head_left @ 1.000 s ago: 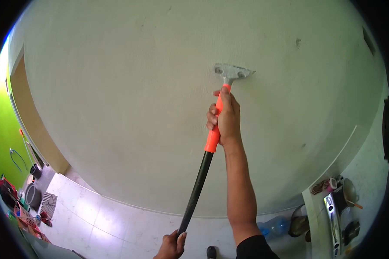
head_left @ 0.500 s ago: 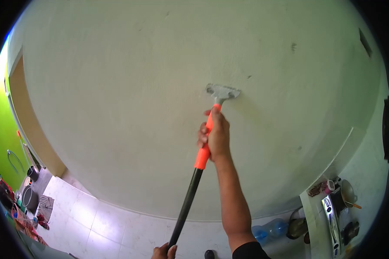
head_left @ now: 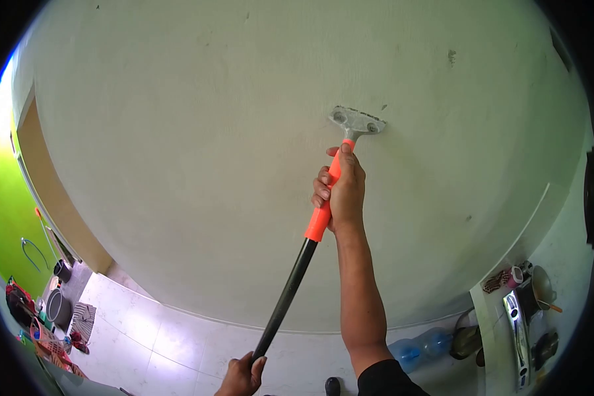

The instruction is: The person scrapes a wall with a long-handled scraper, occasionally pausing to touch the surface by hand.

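Note:
A long-handled scraper (head_left: 358,121) with a grey metal head, an orange grip and a black shaft lies tilted across the middle of the head view. Its head is at the pale wall (head_left: 198,165), just below a small dark mark (head_left: 384,107); whether the blade touches cannot be made out. My right hand (head_left: 343,188) is wrapped round the orange grip close under the head, thumb along the top. Lower down, my left hand (head_left: 243,376) closes round the end part of the black shaft. A rougher dark patch (head_left: 451,58) marks the wall at upper right.
A counter at lower right bears a stove (head_left: 518,336), a pan (head_left: 541,284) and a pink cup (head_left: 515,277). Blue water bottles (head_left: 419,350) lie on the floor beside it. Baskets, a grey bucket (head_left: 58,309) and a striped mat (head_left: 83,320) are at lower left, near a doorway.
The scraper head and my right hand have moved up and to the right along the wall, closer to the small dark mark. My left hand has risen with the shaft.

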The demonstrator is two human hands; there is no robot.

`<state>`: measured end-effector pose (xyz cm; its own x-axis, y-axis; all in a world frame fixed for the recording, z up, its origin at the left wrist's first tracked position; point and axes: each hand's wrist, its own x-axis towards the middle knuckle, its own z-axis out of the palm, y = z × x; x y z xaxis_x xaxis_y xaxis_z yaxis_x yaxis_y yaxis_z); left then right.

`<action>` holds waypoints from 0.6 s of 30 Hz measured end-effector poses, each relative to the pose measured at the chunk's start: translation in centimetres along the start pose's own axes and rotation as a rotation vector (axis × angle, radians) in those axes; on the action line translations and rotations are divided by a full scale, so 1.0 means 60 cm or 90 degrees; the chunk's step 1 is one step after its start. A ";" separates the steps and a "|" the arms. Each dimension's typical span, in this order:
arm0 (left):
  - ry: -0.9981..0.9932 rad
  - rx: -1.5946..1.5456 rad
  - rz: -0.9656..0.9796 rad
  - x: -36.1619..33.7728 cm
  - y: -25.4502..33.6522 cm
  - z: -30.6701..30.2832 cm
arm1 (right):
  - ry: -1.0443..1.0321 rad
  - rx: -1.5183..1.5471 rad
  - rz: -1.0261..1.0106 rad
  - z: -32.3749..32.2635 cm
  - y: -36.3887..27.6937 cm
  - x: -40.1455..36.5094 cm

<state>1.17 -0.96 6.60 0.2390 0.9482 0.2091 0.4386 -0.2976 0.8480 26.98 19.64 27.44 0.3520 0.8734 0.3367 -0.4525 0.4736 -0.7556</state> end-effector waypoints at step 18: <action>-0.013 -0.042 0.014 0.022 0.054 0.011 | -0.028 -0.007 -0.049 0.001 -0.048 0.029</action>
<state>3.49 -0.73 9.33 0.2655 0.9388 0.2193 0.3748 -0.3101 0.8737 28.85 19.82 30.23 0.3486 0.8387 0.4185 -0.4167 0.5386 -0.7323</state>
